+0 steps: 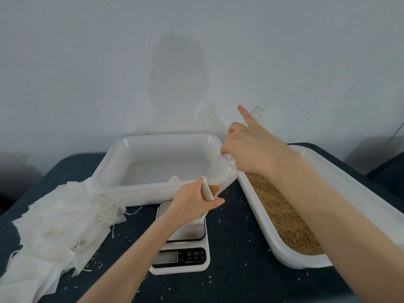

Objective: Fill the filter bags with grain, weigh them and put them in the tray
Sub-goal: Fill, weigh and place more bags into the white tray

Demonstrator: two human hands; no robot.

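Note:
My left hand (193,201) grips a white filter bag (206,191) by its open mouth, above the kitchen scale (181,243). My right hand (247,147) holds a clear plastic scoop (223,171) tilted steeply down, index finger stretched along the handle. The scoop's lip sits in the bag's mouth, with brown grain (213,189) at the lip. An empty white tray (157,162) lies behind the scale. A second white tray (341,193) on the right holds a bed of grain (282,215).
A heap of loose white filter bags (56,224) with strings lies at the left on the dark table cloth (236,254). Stray grains dot the cloth around the scale. A pale wall stands close behind the trays.

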